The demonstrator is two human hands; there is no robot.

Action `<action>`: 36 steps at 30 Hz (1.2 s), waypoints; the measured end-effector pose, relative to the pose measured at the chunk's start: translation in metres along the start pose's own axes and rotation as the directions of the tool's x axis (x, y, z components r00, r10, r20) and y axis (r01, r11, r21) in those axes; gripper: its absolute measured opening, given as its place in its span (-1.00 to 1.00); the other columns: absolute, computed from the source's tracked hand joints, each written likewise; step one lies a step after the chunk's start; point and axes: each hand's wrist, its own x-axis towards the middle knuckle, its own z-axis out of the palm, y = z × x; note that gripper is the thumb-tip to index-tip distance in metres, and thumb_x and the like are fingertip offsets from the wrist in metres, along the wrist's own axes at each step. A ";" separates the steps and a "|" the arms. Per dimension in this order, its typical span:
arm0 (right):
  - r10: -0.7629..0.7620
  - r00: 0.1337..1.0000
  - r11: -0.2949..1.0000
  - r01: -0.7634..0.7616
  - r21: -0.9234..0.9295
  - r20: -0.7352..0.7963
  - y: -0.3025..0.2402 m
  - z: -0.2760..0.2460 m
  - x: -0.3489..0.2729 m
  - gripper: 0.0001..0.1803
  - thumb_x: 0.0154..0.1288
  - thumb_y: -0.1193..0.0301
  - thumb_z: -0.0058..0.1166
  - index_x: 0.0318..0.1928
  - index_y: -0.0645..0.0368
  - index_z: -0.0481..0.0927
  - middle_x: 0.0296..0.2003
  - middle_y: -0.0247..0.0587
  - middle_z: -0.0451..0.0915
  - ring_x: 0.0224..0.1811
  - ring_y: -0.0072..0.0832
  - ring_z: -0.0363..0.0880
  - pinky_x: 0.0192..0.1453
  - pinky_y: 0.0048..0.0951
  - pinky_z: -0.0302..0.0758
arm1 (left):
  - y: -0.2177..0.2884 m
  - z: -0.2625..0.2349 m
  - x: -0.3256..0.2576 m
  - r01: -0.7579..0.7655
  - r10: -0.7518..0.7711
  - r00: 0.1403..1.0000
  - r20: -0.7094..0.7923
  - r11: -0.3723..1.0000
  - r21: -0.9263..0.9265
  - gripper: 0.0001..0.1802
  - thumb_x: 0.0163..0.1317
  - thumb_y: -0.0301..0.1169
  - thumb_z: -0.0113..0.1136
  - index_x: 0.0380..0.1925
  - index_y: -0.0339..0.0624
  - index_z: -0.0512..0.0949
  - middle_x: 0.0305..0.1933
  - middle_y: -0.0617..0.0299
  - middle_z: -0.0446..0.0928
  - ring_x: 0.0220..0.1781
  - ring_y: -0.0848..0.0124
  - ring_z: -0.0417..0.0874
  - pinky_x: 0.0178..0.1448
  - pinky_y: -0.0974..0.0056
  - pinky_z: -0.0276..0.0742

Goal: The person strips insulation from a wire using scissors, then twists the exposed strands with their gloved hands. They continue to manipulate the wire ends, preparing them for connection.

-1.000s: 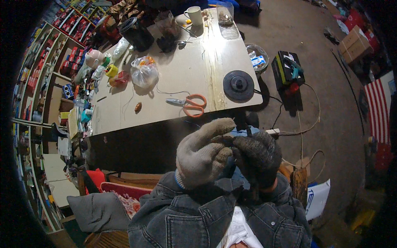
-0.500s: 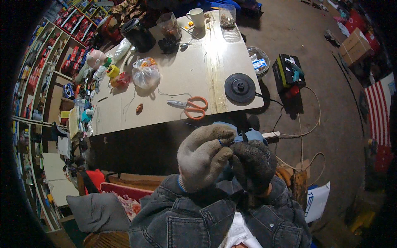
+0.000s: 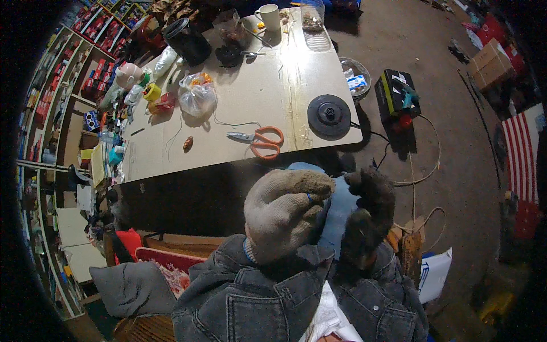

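My left hand (image 3: 288, 211), in a pale, soiled knit glove, is closed in a pinch in front of my body. A tiny bit of blue (image 3: 309, 197) shows between its fingers; what they hold is too small to make out. Just to its right, my right hand (image 3: 370, 211) wears a dark glove. Its fingers are curved but apart, with nothing visible in them. Orange-handled scissors (image 3: 268, 142) lie on the table (image 3: 228, 97) beyond my hands, blades pointing left. A small brown piece (image 3: 188, 143) lies left of them, near a thin thread.
On the table stand a black round base (image 3: 329, 117), a knotted plastic bag (image 3: 198, 97), a dark bucket (image 3: 187, 43) and a white mug (image 3: 268, 17). A black box (image 3: 397, 97) with a tool on top and cords occupy the floor at right. Stocked shelves line the left.
My right hand has drawn away to the right from my left hand, and its fingers have opened. The left hand stays pinched in nearly the same place. The view has shifted slightly.
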 end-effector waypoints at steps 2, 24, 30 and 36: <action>-0.112 0.993 0.983 0.105 -0.154 -0.036 -0.004 -0.007 0.009 -0.63 0.24 0.30 0.25 0.03 0.13 0.59 -0.22 -0.12 0.65 -0.18 -0.15 0.63 -0.13 -0.11 0.57 | -0.002 0.000 0.003 0.100 -0.093 0.995 0.042 0.975 -0.201 -0.67 0.20 -0.52 0.08 -0.05 -0.45 0.60 -0.10 -0.01 0.66 -0.14 0.29 0.70 -0.05 0.25 0.65; -0.114 0.874 0.970 -0.004 0.242 0.473 -0.024 -0.027 0.034 -0.78 -0.04 0.37 0.38 -0.32 0.00 0.65 -0.31 -0.13 0.65 -0.24 -0.05 0.66 -0.21 -0.08 0.58 | -0.003 -0.013 0.011 -0.486 0.384 0.871 0.307 0.584 0.650 -0.64 0.18 -0.14 0.20 -0.19 -0.15 0.71 -0.13 0.10 0.72 -0.13 0.13 0.70 0.04 0.09 0.54; -0.063 0.803 0.998 0.038 0.056 0.592 -0.024 -0.031 0.032 -0.73 -0.04 0.38 0.35 -0.24 0.01 0.68 -0.28 -0.14 0.66 -0.17 -0.05 0.66 -0.15 -0.12 0.57 | 0.001 -0.008 0.010 -0.464 0.406 0.875 0.263 0.555 0.690 -0.54 0.21 0.01 0.14 -0.25 -0.15 0.74 -0.16 0.10 0.74 -0.14 0.11 0.70 0.06 0.10 0.53; -0.123 0.837 0.982 0.026 0.186 0.533 -0.016 -0.030 0.029 -0.66 -0.05 0.38 0.35 -0.17 0.01 0.69 -0.22 -0.14 0.68 -0.12 -0.02 0.66 -0.04 -0.06 0.56 | 0.005 -0.006 0.010 -0.479 0.399 0.868 0.295 0.517 0.710 -0.57 0.23 -0.02 0.15 -0.26 -0.14 0.74 -0.17 0.12 0.74 -0.14 0.11 0.69 0.04 0.08 0.53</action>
